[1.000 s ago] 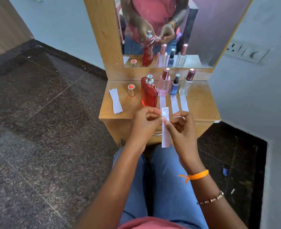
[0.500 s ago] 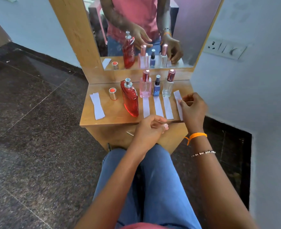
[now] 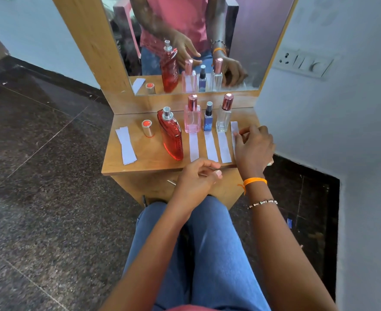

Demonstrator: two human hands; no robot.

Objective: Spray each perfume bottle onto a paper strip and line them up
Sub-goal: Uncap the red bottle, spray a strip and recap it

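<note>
On the small wooden table (image 3: 149, 162) stand a tall red bottle (image 3: 171, 135) with a bare silver sprayer, a pink bottle (image 3: 192, 117), a small blue bottle (image 3: 208, 118) and a clear bottle (image 3: 224, 115). The red bottle's cap (image 3: 148, 128) stands to its left. One paper strip lies in front of each of the pink (image 3: 194, 147), blue (image 3: 211, 145) and clear (image 3: 224, 147) bottles. A fourth strip (image 3: 234, 129) lies at the right end, and my right hand (image 3: 253, 147) rests its fingertips on it. My left hand (image 3: 198, 178) hovers loosely curled at the table's front edge and holds nothing.
Spare paper strips (image 3: 125, 145) lie at the table's left side. A mirror (image 3: 194, 41) rises behind the bottles. A white wall with a socket panel (image 3: 304, 62) is close on the right. My knees in jeans are right under the table's front edge.
Both hands pinched one strip in front of me. My right hand carried it to the right end of the row and laid it down. My left hand let go and sank to the table edge.
</note>
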